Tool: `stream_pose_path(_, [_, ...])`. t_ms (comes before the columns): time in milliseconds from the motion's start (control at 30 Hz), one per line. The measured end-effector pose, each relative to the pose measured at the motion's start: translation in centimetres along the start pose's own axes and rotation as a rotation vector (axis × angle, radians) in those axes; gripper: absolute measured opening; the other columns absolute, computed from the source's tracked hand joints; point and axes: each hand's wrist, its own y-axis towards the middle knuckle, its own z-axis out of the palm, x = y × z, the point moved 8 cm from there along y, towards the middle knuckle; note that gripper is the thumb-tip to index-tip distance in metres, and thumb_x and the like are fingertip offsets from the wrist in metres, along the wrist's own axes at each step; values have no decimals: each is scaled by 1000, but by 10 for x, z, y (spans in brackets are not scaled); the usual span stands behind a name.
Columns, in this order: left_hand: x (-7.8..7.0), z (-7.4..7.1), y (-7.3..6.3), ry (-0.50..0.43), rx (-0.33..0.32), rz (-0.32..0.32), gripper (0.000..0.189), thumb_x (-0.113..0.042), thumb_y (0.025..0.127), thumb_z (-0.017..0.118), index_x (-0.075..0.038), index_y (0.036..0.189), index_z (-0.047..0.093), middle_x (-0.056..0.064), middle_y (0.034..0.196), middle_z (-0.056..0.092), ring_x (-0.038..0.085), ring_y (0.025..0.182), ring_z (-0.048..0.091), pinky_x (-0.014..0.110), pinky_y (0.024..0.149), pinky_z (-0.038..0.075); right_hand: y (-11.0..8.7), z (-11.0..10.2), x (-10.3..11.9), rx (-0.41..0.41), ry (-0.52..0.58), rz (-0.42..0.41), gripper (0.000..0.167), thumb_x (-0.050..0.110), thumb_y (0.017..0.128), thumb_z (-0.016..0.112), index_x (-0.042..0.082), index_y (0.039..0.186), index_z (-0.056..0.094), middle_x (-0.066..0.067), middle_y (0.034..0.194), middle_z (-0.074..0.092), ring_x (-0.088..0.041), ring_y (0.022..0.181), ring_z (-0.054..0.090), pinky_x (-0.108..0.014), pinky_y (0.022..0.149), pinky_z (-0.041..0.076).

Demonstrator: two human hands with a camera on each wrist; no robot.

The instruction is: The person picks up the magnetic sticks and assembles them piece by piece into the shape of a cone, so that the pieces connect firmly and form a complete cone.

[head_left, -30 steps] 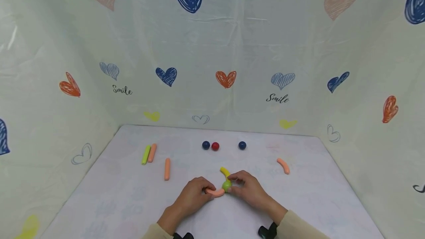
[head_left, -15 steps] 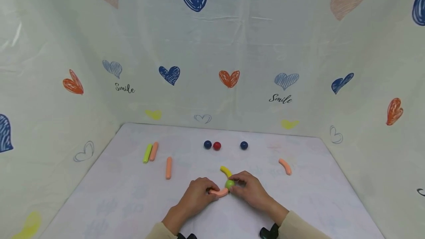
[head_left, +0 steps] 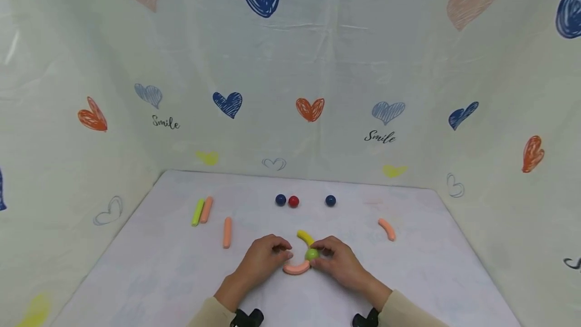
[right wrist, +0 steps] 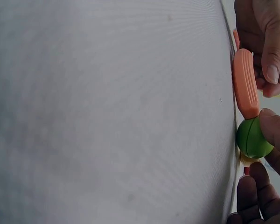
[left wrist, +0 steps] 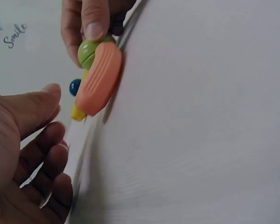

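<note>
Evidently, a pale sheet printed with hearts walled the place in, its creases showing at twelve o'clock. Below it spread a white table, marked with faint smudges of colour. Seen from the head, the right hand was at three o'clock of a green ball, thumb and fingers clamped on it; the left hand, at nine, had thumb and fingers apart, holding nothing. A curved orange stick touched the ball at eight o'clock, and a yellow stick reached toward eleven. Farther out sat a red ball, also near eleven. Probably the weak spot was where orange met green — how firmly could not be told — since a twist of the right hand might part them, with nothing steadying the stick's far end.
</note>
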Motion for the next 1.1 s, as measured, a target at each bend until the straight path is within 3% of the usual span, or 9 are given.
stream_pose_path(300, [13, -27, 29, -11, -203, -80, 15, -27, 97, 78, -24, 112, 78, -4, 113, 71, 17, 107, 62, 41, 92, 54, 0, 1, 0, 15, -16, 13, 32, 31, 90, 84, 21, 120, 76, 7, 111, 67, -13, 102, 57, -26, 87, 49])
stream_pose_path(433, [16, -38, 41, -40, -258, -101, 17, -23, 96, 78, -23, 113, 78, -1, 118, 71, 21, 112, 61, 43, 95, 54, -1, 1, 2, 12, -5, 0, 32, 30, 90, 84, 19, 120, 76, 5, 111, 67, -14, 102, 58, -27, 87, 49])
stream_pose_path(900, [28, -53, 84, -67, -299, -99, 28, -19, 96, 79, -13, 122, 75, 10, 126, 69, 31, 121, 58, 51, 104, 49, -1, -1, 1, 27, 23, -1, 33, 32, 90, 84, 20, 120, 76, 7, 112, 68, -13, 102, 58, -26, 88, 49])
stream_pose_path(1100, [34, -52, 97, -46, -295, -118, 33, -21, 96, 79, -13, 127, 72, 12, 130, 68, 34, 125, 57, 53, 108, 48, -2, 0, 2, 31, 32, -12, 34, 31, 90, 84, 19, 121, 76, 7, 111, 68, -14, 101, 58, -26, 87, 48])
